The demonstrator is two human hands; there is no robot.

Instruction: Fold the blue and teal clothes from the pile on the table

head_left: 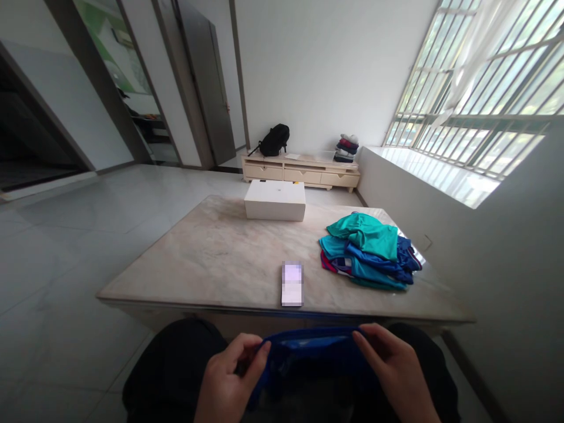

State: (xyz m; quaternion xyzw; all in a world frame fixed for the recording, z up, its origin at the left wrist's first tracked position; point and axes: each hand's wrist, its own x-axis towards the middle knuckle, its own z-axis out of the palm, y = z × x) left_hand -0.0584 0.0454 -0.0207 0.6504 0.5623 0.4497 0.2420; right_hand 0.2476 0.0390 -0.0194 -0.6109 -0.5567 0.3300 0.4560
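A dark blue, slightly shiny fabric [315, 349] is stretched between my two hands below the table's near edge. My left hand [233, 376] pinches its upper left corner between thumb and fingers. The upper right part is pinched in my right hand [394, 367]. The fabric's lower part lies in shadow between my knees and is hard to make out. Just beyond it, a phone [292, 284] with a lit, blurred screen lies on the marble-patterned table [211, 252]. A loose pile of teal and blue clothes [370, 249] rests on the table's right side.
A white box [275, 202] stands at the table's far edge. Behind it is a low wooden cabinet [304, 174] bearing a black backpack [275, 140] and a stack of folded clothes [346, 148]. My dark-clothed knees are under the near edge. A barred window is at the right.
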